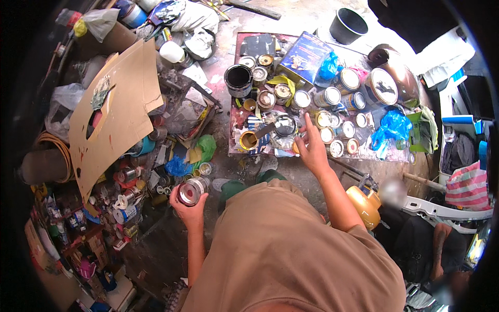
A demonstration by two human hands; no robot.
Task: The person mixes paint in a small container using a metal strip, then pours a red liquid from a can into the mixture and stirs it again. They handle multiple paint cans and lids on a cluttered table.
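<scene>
My left hand grips a small metal can with a dark red center on its upturned end, low beside the left of my body. My right hand is raised over the front of a paint-stained board crowded with cans, fingers apart and holding nothing visible. Just left of it are a dark-topped can and an open yellow-rimmed can with a flat stirring stick standing tilted in it. Several small lidded cans sit to its right, beside crumpled blue plastic.
Cardboard sheets and piled cans crowd my left. A black bucket stands beyond the board. A yellow tank, white car part and striped bag are at right, with another person's arm low at far right.
</scene>
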